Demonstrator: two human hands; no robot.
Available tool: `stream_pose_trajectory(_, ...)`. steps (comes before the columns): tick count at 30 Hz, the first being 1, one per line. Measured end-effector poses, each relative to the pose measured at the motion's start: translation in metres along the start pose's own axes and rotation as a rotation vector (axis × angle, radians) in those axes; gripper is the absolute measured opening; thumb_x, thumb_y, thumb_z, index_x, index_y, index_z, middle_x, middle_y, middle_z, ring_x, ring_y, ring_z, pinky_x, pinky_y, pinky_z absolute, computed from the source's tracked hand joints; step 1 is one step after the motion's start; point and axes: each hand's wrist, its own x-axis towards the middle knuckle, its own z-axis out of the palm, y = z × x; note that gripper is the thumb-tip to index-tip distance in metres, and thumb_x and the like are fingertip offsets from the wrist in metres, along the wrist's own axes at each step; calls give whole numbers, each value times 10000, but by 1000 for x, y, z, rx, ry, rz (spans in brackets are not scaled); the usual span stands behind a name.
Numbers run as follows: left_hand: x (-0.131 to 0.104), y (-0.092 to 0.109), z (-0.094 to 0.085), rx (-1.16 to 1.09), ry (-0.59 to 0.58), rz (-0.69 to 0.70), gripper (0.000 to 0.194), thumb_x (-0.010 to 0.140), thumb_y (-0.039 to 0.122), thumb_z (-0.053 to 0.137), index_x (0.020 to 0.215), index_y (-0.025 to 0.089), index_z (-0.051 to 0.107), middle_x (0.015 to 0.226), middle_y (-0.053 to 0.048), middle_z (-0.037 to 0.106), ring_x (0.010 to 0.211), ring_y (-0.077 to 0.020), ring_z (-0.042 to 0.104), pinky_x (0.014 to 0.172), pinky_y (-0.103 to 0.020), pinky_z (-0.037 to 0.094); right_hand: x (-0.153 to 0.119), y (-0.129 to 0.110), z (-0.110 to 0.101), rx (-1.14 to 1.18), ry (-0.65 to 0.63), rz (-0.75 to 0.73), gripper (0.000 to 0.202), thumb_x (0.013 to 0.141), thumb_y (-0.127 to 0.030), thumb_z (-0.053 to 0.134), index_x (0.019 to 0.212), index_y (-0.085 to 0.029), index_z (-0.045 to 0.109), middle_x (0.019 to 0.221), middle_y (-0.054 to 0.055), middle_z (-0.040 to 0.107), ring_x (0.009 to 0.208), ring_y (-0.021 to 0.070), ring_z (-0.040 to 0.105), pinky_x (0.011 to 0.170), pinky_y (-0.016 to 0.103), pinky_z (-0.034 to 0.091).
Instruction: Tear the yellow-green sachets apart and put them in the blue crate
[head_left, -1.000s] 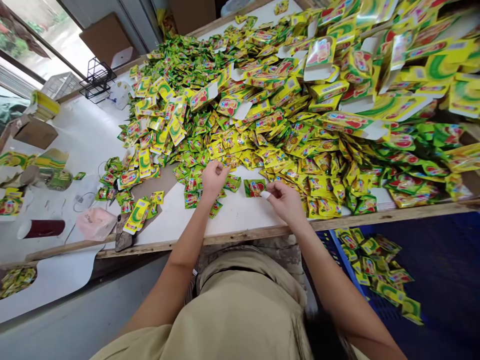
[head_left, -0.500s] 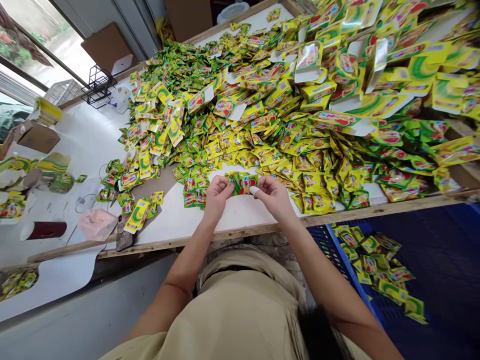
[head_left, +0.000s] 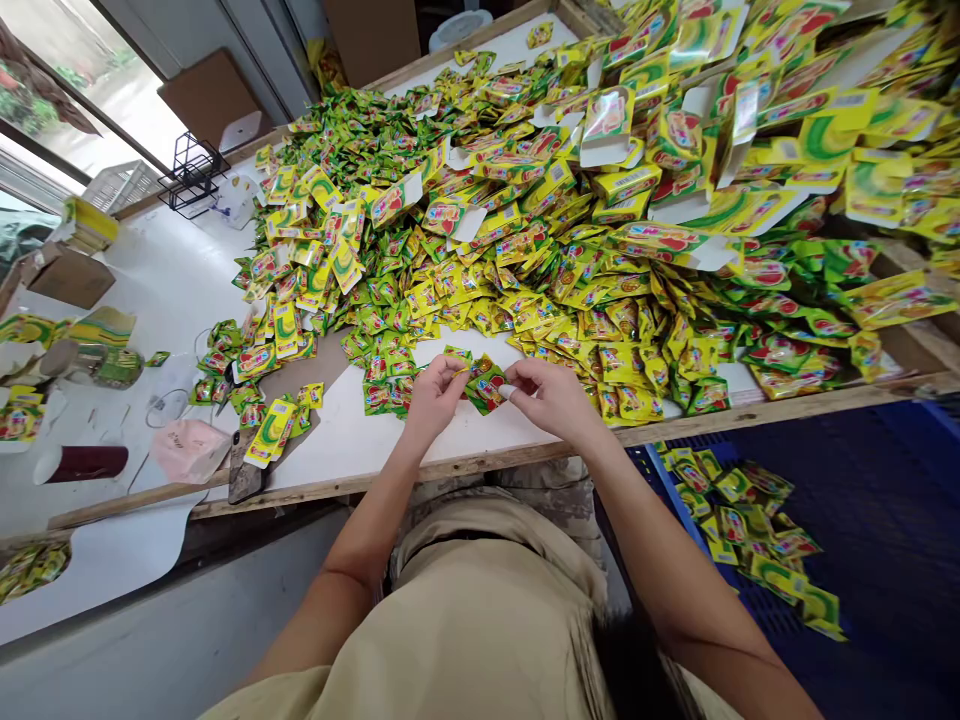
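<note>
Over the front of the white table (head_left: 322, 455), my right hand (head_left: 547, 398) pinches the right edge of a green packet (head_left: 486, 386) with a red print. My left hand (head_left: 437, 398) is closed at the packet's left side, with a bit of yellow at its fingertips; whether that is a separate packet I cannot tell. Just left of my left hand lie small green packets (head_left: 386, 378). Behind both hands rises a wide pile of yellow packets (head_left: 457, 290), with open yellow boxes (head_left: 607, 125) on top.
A phone (head_left: 246, 470), a pink pack (head_left: 189, 450) and a dark red cup (head_left: 88, 463) lie on the left. Farther back stands a black wire rack (head_left: 191, 175). Below the wooden table edge (head_left: 480, 462), a blue crate (head_left: 870, 500) at the right holds packets and boxes.
The green packet has tilted between my hands, its right side lower. My left hand's fingertips now show yellow at the packet's left side. The whole view has shifted slightly.
</note>
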Motion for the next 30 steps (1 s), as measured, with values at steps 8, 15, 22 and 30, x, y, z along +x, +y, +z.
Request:
stream_pose_trajectory(8,2,-3,2,69,-61,29,262,826,442,587,824,189,522,572,52,392,510,-78,340,498,-223,260,5,4,7,126,-24,182,151,717,-311,598,642,-206,521,559,-28,466,520,120,408,505,257,309)
stream_pose_trajectory(15,3,-11,6,145,-67,63,289,741,382,684,863,191,504,703,25,493,600,-90,444,522,-209,321,4,12,11,152,-53,212,192,742,-327,575,627,-208,478,537,-39,419,512,118,399,495,256,328)
stream_pose_trajectory(22,-5,-8,8,444,-219,74,187,737,284,652,845,187,534,653,43,526,570,-91,463,542,-214,339,-4,9,5,-113,-135,-36,679,648,-178,631,1296,-180,426,1260,160,526,1041,272,584,748,344,489)
stream_pose_trajectory(30,-21,-7,8,317,-344,-133,380,697,281,721,996,185,507,823,-17,649,701,-118,607,664,-250,468,-15,8,21,-347,-453,-5,292,744,-117,491,994,-166,633,924,101,729,807,226,672,679,277,451)
